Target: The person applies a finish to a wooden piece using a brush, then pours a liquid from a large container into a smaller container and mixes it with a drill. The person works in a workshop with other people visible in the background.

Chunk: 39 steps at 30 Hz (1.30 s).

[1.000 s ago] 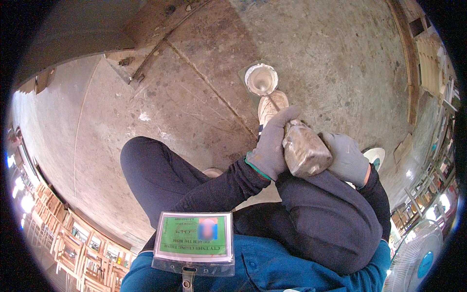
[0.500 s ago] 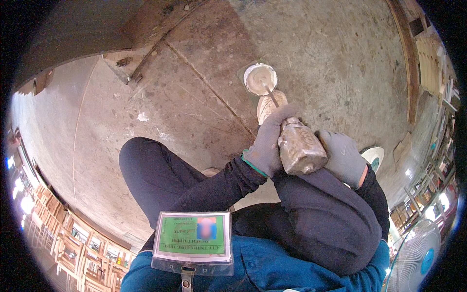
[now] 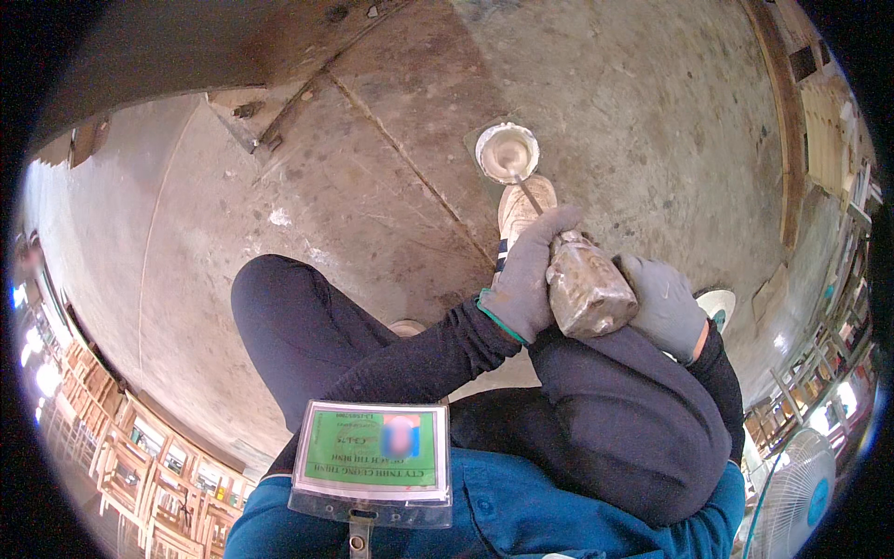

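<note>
A stained power mixing drill point(image 3: 592, 287) with a metallic-looking, smeared body is held above my right thigh. My left hand point(image 3: 533, 270), in a grey glove with a green cuff, wraps round its front end. On its right side my grey-gloved right hand point(image 3: 661, 296) is closed against it; the fingers are partly hidden behind the body. From the front, a thin rod point(image 3: 529, 194) slants down into a small round pot point(image 3: 483, 140) on the floor. Cream-coloured liquid point(image 3: 508, 156) in the pot shows a round swirl about the rod.
A light shoe point(image 3: 518, 207) touches or nearly touches the pot's near side. Concrete floor point(image 3: 372, 205) with a long seam surrounds me. Wooden frames point(image 3: 140, 475) stand lower left, and a fan point(image 3: 801, 494) lower right. A long beam point(image 3: 790, 140) runs along the right.
The view has shifted slightly, so pot, drill and hands appear a little further right. The liquid's swirl looks wider and deeper. Both hands keep their hold.
</note>
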Each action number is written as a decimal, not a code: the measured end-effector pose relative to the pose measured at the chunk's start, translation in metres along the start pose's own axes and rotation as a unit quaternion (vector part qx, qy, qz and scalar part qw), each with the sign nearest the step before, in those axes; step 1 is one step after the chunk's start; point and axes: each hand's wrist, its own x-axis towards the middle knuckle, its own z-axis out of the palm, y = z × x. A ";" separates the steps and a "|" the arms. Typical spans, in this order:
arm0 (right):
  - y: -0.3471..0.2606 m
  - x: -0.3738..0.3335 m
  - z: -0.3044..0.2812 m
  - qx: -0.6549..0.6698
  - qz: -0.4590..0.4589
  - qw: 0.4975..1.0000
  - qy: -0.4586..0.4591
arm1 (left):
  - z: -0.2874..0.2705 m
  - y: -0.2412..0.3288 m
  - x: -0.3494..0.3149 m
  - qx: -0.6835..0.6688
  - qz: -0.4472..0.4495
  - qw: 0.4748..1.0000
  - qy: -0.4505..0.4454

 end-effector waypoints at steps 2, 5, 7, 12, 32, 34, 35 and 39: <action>0.002 0.001 0.002 0.004 -0.011 1.000 0.008 | -0.003 0.000 0.001 0.000 0.000 1.000 -0.002; 0.003 0.002 0.005 0.013 -0.014 1.000 0.006 | -0.003 0.000 0.000 0.008 0.010 1.000 0.009; 0.002 0.002 0.005 0.019 -0.014 1.000 0.009 | -0.002 0.001 -0.002 0.015 0.019 1.000 0.013; -0.004 0.004 0.001 0.005 -0.014 1.000 -0.003 | -0.007 0.002 -0.001 0.018 0.036 0.999 0.006; -0.004 0.009 0.010 -0.020 -0.017 0.998 0.050 | -0.007 0.014 0.004 0.027 -0.010 0.999 -0.031; -0.002 0.007 0.009 -0.045 -0.007 0.998 0.036 | -0.009 0.011 0.006 0.022 -0.015 0.999 -0.029; -0.002 0.006 0.009 -0.057 -0.001 0.998 0.030 | -0.010 0.010 0.007 0.020 -0.017 0.999 -0.029; -0.006 0.003 0.004 -0.044 0.004 0.999 0.023 | -0.010 0.007 0.007 0.011 -0.036 0.999 -0.029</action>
